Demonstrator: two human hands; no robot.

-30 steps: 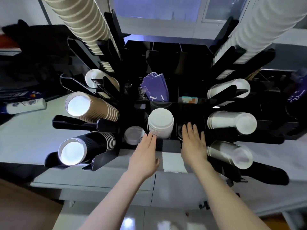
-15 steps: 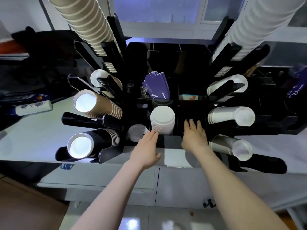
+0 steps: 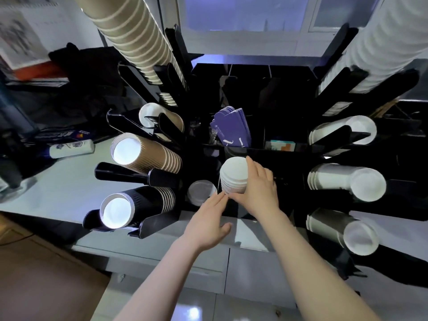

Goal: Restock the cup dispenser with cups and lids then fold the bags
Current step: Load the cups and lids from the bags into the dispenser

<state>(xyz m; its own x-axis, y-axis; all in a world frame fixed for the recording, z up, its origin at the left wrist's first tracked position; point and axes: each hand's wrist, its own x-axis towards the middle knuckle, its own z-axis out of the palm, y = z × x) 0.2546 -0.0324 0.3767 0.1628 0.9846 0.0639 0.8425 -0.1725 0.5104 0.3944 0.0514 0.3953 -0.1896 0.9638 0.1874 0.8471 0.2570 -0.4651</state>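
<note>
Nearest the camera, two bare forearms reach up from the lower edge toward the black cup dispenser (image 3: 284, 163). The right hand (image 3: 258, 191) has swung in from the empty slot on the right, where it rested half a second ago, and now wraps round the right side of the white lid stack (image 3: 234, 176), fingers curved along its flank and thumb low at its base. The left hand (image 3: 209, 222) has hardly moved; its straight fingertips meet the stack's lower left edge, holding nothing. Judged from this, the lids are being steadied or seated in the middle compartment, so the lid part of the restocking looks close to settled, and no bags are in view for folding. The stack is a short ribbed column of thin, matte discs, probably light plastic, though the dim light makes that hard to confirm. Just left of it sits a greyer translucent lid stack (image 3: 201, 192). Further left, corrugated kraft cups (image 3: 148, 155) and black ripple cups (image 3: 136, 206) lie on their sides in glossy black cradles, their white interiors glaring. On the right lie smooth white cups (image 3: 347, 181). Beyond, purple sleeves (image 3: 232, 127) stand flat in a bin, and long columns of nested cups run toward the window.
</note>
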